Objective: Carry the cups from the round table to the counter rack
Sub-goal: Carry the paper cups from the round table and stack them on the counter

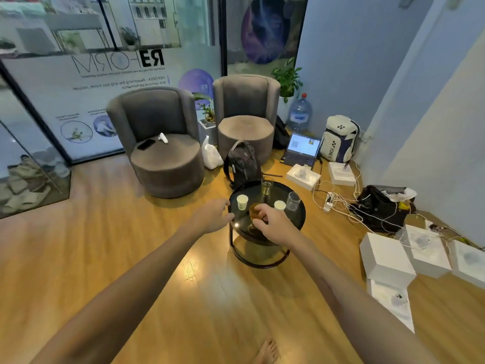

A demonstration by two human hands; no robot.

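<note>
A small round black table (pixel 298 222) stands on the wooden floor with several cups on it. My right hand (pixel 273 223) grips an amber glass cup (pixel 254 210) near the table's front. A white paper cup (pixel 242 202) stands at the left, another white paper cup (pixel 279 205) right of the amber one. A clear glass (pixel 293 200) sits at the right and a tall glass of yellowish liquid (pixel 267 185) at the back. My left hand (pixel 213 216) hovers at the table's left edge with fingers loosely curled, holding nothing.
Two grey armchairs (pixel 162 143) (pixel 245 119) stand behind the table, with a black backpack (pixel 242 161) between them and it. A laptop (pixel 301 151), white boxes (pixel 385 261), a power strip (pixel 328 203) and tangled cables crowd the floor to the right. Glass wall at left.
</note>
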